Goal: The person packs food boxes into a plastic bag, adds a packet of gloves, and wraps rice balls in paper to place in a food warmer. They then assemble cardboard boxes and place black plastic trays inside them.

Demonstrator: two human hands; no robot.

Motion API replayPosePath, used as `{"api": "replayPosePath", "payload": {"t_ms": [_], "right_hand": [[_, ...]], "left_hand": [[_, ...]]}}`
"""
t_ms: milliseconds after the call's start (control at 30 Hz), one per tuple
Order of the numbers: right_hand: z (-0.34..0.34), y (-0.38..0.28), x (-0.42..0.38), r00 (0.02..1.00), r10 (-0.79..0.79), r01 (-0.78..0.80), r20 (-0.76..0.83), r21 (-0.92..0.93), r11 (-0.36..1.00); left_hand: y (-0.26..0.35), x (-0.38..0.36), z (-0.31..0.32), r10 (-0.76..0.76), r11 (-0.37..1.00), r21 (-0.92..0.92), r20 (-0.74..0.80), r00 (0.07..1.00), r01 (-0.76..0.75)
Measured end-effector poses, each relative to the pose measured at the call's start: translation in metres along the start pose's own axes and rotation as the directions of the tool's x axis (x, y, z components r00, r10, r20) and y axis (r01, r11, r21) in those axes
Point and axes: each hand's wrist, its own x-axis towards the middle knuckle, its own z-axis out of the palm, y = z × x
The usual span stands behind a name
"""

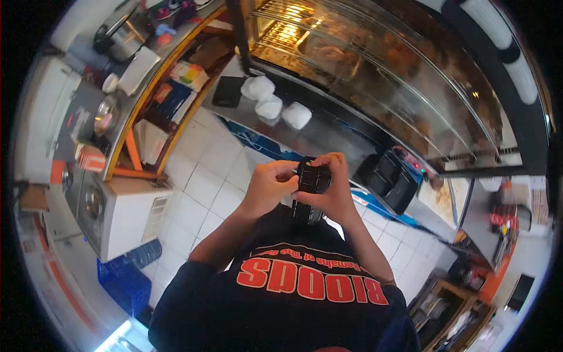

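Black shirt (281, 314) beneath, left grip (265, 188) and right grip (335, 191) clamp black container (313, 179) between them.

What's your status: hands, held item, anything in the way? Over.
Left hand and right hand both on black container. Container held up short of counter. Three white bundles on counter, apart from hands.

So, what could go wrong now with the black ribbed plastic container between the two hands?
The black ribbed plastic container seems supported only by the left hand and right hand; if they slip, it might drop towards the white tiled floor. Pressing too hard could also bend or crack its plastic.
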Motion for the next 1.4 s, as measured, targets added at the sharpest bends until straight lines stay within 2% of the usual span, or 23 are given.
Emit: {"api": "replayPosePath", "payload": {"t_ms": [67,200,300,333,400,467,500,567,700,833,900,933,967,1033,1100,1133,1167,1200,1233,1300,1333,1367,1400], "right_hand": [[-0.008,-0.006,-0.008,0.999,-0.014,0.007,-0.049,-0.145,0.989],[-0.024,0.007,-0.027,0.977,0.009,-0.03,-0.211,-0.099,0.995],[-0.051,0.046,-0.052,0.847,0.164,-0.132,-0.505,0.099,0.986],[-0.064,0.047,-0.058,0.764,0.4,-0.164,-0.507,0.447,0.88],[-0.094,0.082,-0.081,0.611,0.54,-0.143,-0.579,0.59,0.794],[-0.124,0.105,-0.101,0.501,0.526,0.009,-0.688,0.611,0.791],[-0.142,0.124,-0.12,0.448,0.52,0.0,-0.727,0.582,0.814],[-0.173,0.154,-0.153,0.394,0.558,0.038,-0.731,0.619,0.784],[-0.209,0.174,-0.215,0.313,0.542,-0.054,-0.78,0.555,0.83],[-0.22,0.203,-0.253,0.262,0.556,-0.174,-0.789,0.528,0.831],[-0.211,0.211,-0.261,0.25,0.619,-0.143,-0.745,0.603,0.785],[-0.205,0.198,-0.251,0.231,0.64,-0.176,-0.733,0.616,0.768],[-0.2,0.22,-0.257,0.247,0.651,-0.198,-0.718,0.62,0.759],[-0.186,0.22,-0.236,0.363,0.656,-0.159,-0.662,0.649,0.744],[-0.174,0.219,-0.208,0.467,0.642,-0.149,-0.608,0.661,0.735],[-0.17,0.207,-0.19,0.514,0.614,-0.146,-0.599,0.644,0.751],[-0.166,0.225,-0.184,0.531,0.641,-0.178,-0.554,0.667,0.724],[-0.166,0.218,-0.174,0.513,0.664,-0.156,-0.544,0.702,0.695],[-0.167,0.211,-0.164,0.495,0.687,-0.132,-0.533,0.735,0.665],[-0.178,0.22,-0.157,0.335,0.65,-0.178,-0.682,0.632,0.754],[-0.188,0.246,-0.164,0.221,0.547,-0.376,-0.808,0.447,0.812],[-0.197,0.269,-0.175,0.198,0.336,-0.75,-0.921,0.078,0.656],[-0.199,0.324,-0.197,0.217,0.442,-0.772,-0.87,0.124,0.624]], "left_hand": [[0.0,0.005,0.01,0.03,1.0,0.004,0.005,1.0,-0.03],[-0.005,0.019,0.033,0.074,0.997,0.025,0.048,0.996,-0.075],[0.002,0.032,0.036,0.288,0.943,0.215,-0.138,0.948,-0.255],[0.003,0.035,0.033,0.326,0.914,0.296,-0.132,0.936,-0.276],[-0.003,0.044,0.03,0.364,0.878,0.371,-0.108,0.925,-0.302],[-0.028,0.067,0.028,0.562,0.532,0.653,0.205,0.801,-0.54],[-0.044,0.08,0.027,0.564,0.529,0.648,0.214,0.798,-0.548],[-0.085,0.106,0.023,0.651,0.12,0.756,0.43,0.626,-0.644],[-0.142,0.142,-0.003,0.598,-0.025,0.797,0.495,0.63,-0.603],[-0.157,0.155,-0.009,0.534,-0.034,0.816,0.502,0.68,-0.576],[-0.146,0.144,-0.001,0.53,-0.084,0.891,0.42,0.737,-0.447],[-0.135,0.133,0.012,0.516,0.032,0.925,0.309,0.799,-0.378],[-0.118,0.12,0.033,0.505,0.035,0.918,0.325,0.8,-0.395],[-0.082,0.091,0.084,0.486,0.35,0.706,0.426,0.764,-0.616],[-0.062,0.067,0.139,0.409,0.365,0.508,0.665,0.625,-0.78],[-0.068,0.065,0.148,0.41,0.362,0.506,0.667,0.621,-0.783],[-0.08,0.065,0.154,0.367,0.245,0.49,0.752,0.548,-0.836],[-0.091,0.068,0.157,0.311,0.125,0.456,0.826,0.471,-0.881],[-0.108,0.074,0.153,0.313,0.119,0.45,0.829,0.463,-0.885],[-0.135,0.086,0.139,0.402,0.034,0.531,0.768,0.498,-0.847],[-0.124,0.08,0.139,0.396,0.04,0.596,0.727,0.561,-0.802],[-0.124,0.078,0.136,0.391,0.038,0.595,0.731,0.56,-0.803],[-0.123,0.077,0.13,0.416,0.014,0.629,0.704,0.576,-0.778]]}}
